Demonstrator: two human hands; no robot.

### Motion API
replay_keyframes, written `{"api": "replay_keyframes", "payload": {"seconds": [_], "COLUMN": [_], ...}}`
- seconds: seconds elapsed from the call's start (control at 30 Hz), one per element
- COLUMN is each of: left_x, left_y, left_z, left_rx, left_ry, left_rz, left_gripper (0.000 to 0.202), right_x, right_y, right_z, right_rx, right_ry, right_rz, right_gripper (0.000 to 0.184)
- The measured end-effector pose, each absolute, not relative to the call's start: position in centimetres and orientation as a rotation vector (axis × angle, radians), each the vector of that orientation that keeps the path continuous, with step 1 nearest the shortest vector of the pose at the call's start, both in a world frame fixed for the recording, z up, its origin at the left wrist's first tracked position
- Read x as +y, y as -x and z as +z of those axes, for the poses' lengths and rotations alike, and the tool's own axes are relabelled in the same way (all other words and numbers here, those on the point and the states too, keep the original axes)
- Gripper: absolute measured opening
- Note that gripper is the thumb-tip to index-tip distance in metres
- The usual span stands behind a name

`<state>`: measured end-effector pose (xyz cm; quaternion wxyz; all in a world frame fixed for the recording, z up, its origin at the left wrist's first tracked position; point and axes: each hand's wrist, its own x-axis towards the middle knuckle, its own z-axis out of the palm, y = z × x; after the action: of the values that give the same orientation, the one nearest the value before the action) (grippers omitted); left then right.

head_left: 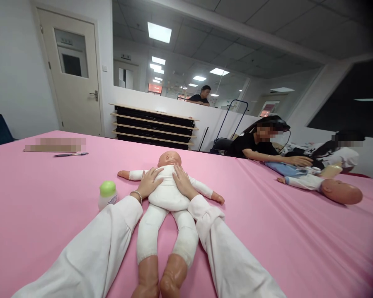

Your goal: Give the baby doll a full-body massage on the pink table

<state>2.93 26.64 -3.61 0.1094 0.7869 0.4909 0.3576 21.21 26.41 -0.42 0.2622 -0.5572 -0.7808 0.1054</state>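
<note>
A baby doll (168,194) in a white suit lies on its back on the pink table (49,198), head away from me, feet toward me. My left hand (148,182) rests flat on the left side of its chest, fingers stretched out, a bead bracelet at the wrist. My right hand (182,181) lies flat on the right side of the chest, fingers extended. Both arms wear white sleeves. A small white bottle with a green cap (107,194) stands just left of my left wrist.
A pen (71,154) and a blurred paper lie at the far left of the table. At the right, another person in black (255,145) handles a second doll (326,186); a further person sits beside. A door and a black shelf stand behind.
</note>
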Motion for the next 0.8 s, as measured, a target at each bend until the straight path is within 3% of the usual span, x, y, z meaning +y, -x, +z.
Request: {"api": "replay_keyframes", "payload": {"seconds": [0.23,0.53,0.8], "left_x": [26.4,26.1,26.0], "left_y": [-3.2,-3.0,-3.0], "left_z": [-3.2,-3.4,-3.3], "left_rx": [1.48,1.498,1.536], "left_ry": [-2.283,-2.244,-2.228], "left_rz": [1.002,1.055,1.069], "left_gripper": [0.041,0.041,0.041], "right_x": [26.3,24.3,23.5], "right_y": [-24.1,-25.2,-20.8], "right_z": [-2.0,-1.3,1.4], "right_rx": [-2.047,-1.763,-2.231], "right_ry": [1.765,2.097,1.405], "right_rz": [0.284,-0.071,0.277], "right_gripper": [0.055,0.053,0.05]}}
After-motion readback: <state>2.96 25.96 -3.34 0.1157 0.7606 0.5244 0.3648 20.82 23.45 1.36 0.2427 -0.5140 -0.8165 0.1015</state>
